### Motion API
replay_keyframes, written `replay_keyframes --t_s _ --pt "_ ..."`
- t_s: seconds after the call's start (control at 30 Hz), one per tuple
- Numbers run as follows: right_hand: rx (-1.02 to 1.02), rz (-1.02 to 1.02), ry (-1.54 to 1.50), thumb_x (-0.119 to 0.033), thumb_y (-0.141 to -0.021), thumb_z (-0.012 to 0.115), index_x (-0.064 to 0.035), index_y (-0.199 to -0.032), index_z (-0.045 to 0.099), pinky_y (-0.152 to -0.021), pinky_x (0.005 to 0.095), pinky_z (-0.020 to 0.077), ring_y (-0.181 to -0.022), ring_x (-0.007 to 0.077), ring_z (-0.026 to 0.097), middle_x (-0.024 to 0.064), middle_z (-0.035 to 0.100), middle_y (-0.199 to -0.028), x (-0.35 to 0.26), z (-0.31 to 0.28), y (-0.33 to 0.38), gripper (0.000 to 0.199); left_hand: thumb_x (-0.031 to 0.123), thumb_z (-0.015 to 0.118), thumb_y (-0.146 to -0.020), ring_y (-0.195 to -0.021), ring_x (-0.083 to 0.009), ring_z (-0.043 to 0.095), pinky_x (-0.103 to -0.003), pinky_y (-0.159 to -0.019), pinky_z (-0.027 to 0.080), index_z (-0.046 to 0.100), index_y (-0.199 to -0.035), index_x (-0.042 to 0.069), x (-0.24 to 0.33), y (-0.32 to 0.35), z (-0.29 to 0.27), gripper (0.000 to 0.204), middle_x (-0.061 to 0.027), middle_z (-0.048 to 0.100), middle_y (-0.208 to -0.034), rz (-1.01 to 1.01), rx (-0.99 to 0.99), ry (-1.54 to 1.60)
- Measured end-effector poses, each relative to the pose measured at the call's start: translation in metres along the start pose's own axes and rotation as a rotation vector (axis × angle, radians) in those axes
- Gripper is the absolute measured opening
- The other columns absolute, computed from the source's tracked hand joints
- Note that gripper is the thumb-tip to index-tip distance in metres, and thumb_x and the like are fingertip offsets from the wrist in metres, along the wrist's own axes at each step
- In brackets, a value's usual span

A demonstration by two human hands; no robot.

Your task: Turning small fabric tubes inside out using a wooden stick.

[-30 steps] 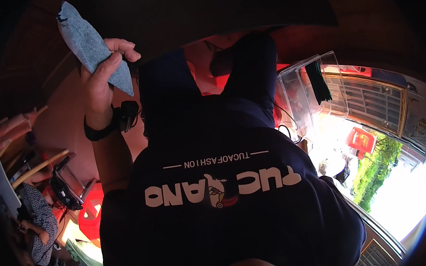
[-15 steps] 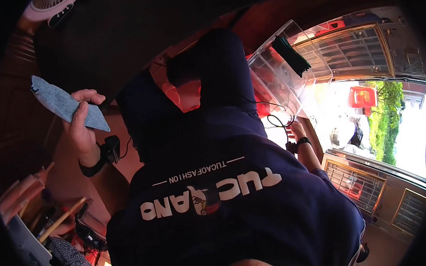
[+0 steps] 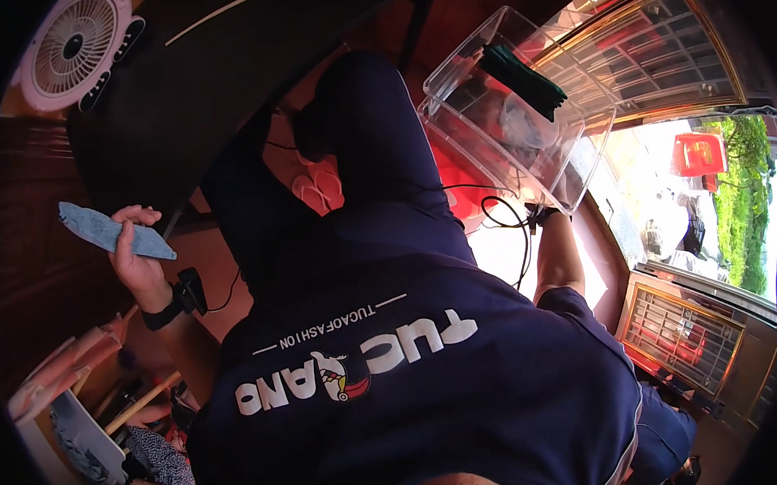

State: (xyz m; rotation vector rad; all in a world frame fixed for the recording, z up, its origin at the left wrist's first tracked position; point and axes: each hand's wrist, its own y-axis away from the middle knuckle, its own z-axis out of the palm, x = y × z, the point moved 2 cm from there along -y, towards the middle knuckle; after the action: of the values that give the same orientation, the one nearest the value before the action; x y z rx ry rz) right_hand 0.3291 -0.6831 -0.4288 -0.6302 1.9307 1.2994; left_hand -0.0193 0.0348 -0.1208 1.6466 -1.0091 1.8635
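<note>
My left hand (image 3: 133,262), out to the left beside the dark table, is closed round a light-blue folded piece of fabric (image 3: 92,225). It is long and narrow, tapering at its ends, with the thumb across its near face. My right arm (image 3: 562,256) reaches out on the right to a clear plastic box (image 3: 498,156). The right hand is mostly hidden at the near end of this box, so its fingers do not show. A dark-green ribbed bundle (image 3: 522,81) lies across the box.
A pink-white fan (image 3: 72,46) stands at the far left by the black table (image 3: 186,83), which bears a thin pale strip (image 3: 229,10). Black cable (image 3: 504,215) loops near my right wrist. Another person (image 3: 664,437) is at the lower right. A red plastic chair (image 3: 699,155) stands outside.
The view has shifted, bringing in more of the fan and another person. My left hand still holds the fabric, now lower in the picture. My right hand has gone forward to the box.
</note>
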Motion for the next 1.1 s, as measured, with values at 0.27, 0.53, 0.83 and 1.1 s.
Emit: replay_keyframes --t_s 0.27,0.53,0.83,1.1 --pt "0.004 0.042 0.1 -0.038 -0.087 0.049 -0.0124 -0.116 0.051 -0.07 0.0443 0.0482 -0.098 0.0278 0.055 0.0066 0.057 -0.103 0.019 -0.015 -0.001 0.038 0.018 0.044 -0.087 -0.08 -0.0229 0.057 -0.037 -0.089 0.042 0.056 -0.1 -0.003 -0.002 0.002 0.002 0.027 -0.01 0.058 -0.077 -0.014 0.004 0.007" --pt "0.017 0.119 0.053 -0.035 -0.086 0.051 -0.0125 -0.113 0.052 -0.068 0.0432 0.0485 -0.095 0.0272 0.056 0.0064 0.057 -0.101 0.081 0.009 0.024 0.035 0.017 0.047 -0.087 -0.078 -0.0225 0.057 -0.038 -0.088 0.041 0.057 -0.097 -0.002 0.0 0.004 0.005 0.024 -0.0092 0.057 -0.075 -0.004 0.034 -0.008" --pt "-0.041 0.109 -0.026 -0.032 -0.085 0.054 -0.0126 -0.11 0.053 -0.066 0.0419 0.0488 -0.09 0.0265 0.057 0.0062 0.058 -0.099 0.092 0.068 -0.017 0.032 0.016 0.046 -0.086 -0.075 -0.0212 0.056 -0.037 -0.086 0.043 0.056 -0.097 -0.002 0.003 0.003 0.011 0.024 -0.0078 0.055 -0.074 0.01 0.087 -0.148" --pt "-0.104 0.116 -0.057 -0.03 -0.083 0.056 -0.0126 -0.107 0.055 -0.064 0.0407 0.0491 -0.087 0.0259 0.058 0.0059 0.059 -0.097 0.11 0.117 -0.031 0.029 0.019 0.047 -0.085 -0.075 -0.0214 0.055 -0.037 -0.086 0.043 0.055 -0.097 -0.001 0.003 0.002 0.01 0.025 -0.0077 0.055 -0.073 -0.039 0.125 -0.16"
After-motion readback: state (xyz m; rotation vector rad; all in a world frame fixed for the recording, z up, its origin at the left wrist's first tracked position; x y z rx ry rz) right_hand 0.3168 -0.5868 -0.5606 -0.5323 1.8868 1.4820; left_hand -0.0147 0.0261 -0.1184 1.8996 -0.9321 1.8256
